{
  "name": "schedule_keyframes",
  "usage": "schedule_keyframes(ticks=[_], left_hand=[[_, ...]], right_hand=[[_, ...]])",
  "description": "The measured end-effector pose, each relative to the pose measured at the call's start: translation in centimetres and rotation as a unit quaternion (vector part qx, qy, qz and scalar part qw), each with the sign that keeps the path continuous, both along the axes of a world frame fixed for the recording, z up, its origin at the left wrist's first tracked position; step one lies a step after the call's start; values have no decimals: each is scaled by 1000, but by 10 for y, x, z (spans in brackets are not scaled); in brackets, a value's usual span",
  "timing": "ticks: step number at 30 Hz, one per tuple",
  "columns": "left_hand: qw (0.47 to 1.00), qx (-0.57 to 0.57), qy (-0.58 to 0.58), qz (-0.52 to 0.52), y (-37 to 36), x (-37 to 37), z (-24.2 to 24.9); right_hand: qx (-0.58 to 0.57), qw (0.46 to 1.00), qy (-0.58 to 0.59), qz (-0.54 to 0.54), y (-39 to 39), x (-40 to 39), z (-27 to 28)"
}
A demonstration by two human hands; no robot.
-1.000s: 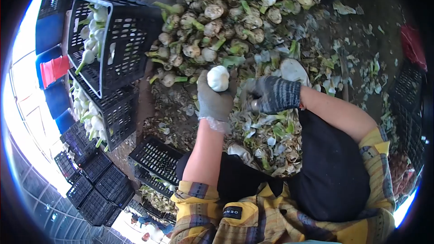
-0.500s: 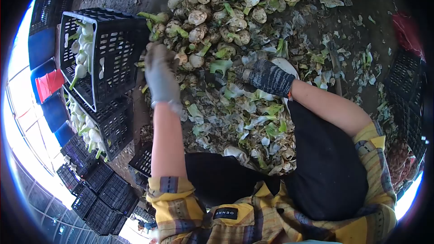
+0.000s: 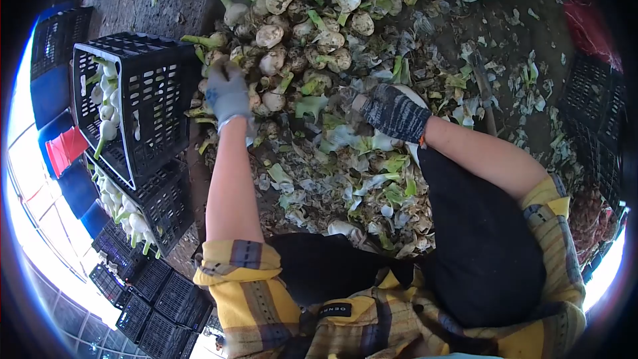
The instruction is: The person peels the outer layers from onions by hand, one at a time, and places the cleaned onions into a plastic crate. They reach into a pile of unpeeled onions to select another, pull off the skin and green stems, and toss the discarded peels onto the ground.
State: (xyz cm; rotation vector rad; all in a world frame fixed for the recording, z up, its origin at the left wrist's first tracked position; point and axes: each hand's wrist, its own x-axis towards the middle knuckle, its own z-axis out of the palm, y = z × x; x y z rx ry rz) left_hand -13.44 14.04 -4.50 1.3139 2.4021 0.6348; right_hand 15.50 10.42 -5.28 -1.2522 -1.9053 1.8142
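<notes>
A heap of soil-stained, onion-like bulbs (image 3: pixel 271 36) with short green stalks lies at the top middle. My left hand (image 3: pixel 229 93), in a pale grey glove, reaches to the heap's left edge. Its fingers are apart, their tips against the bulbs, and no bulb is clearly gripped. My right hand (image 3: pixel 397 113) wears a dark striped knit glove and rests near my knee, over the peelings. Its fingers are curled; what they hold, if anything, is hidden. Beneath it shows part of a white, rounded object (image 3: pixel 411 95).
At left, a black slatted crate (image 3: pixel 156 103) holds cleaned white bulbs (image 3: pixel 106 103); a second crate (image 3: pixel 166 203) with more sits below. Stacked crates (image 3: pixel 156 299) stand at lower left. Leaf scraps (image 3: pixel 359 186) cover the ground before me. A red bag (image 3: pixel 591 33) lies at far right.
The view has shifted, and the heap and crates sit slightly further left. My left hand has moved a little left along the heap's edge. My right hand stays almost in place.
</notes>
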Motion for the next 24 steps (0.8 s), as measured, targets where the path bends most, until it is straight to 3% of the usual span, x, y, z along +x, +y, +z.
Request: schedule_keyframes(ticks=[1, 3, 6, 7, 10, 14, 17, 18, 20, 22, 24], left_hand=[[999, 21, 25, -4, -3, -10, -1], [999, 17, -38, 12, -20, -5, 18], [975, 47, -212, 48, -50, 30, 57], [956, 63, -281, 63, -60, 43, 65], [944, 26, -327, 40, -82, 85, 89], [932, -5, -360, 25, -99, 112, 102], [932, 2, -362, 23, -109, 116, 95], [930, 60, -362, 30, -113, 116, 86], [916, 177, -359, 42, -116, 120, 69], [896, 74, -430, 83, -117, 131, 75], [843, -17, -521, 133, -117, 136, 76]], right_hand=[[-32, 999, -32, 16, 5, -3, 11], [-46, 989, -122, 63, 16, -7, 32], [153, 985, -63, 56, 15, -22, 25], [253, 967, -11, 4, 10, -30, 24], [351, 935, -35, 30, 10, -47, 40], [268, 941, -96, 184, 10, -48, 54], [232, 963, -33, 131, 3, -36, 42], [211, 971, -15, 108, 2, -34, 37], [61, 992, -66, 86, 5, -30, 32], [-63, 982, -140, 113, 20, -25, 59], [137, 976, -32, 164, 14, -18, 33]])
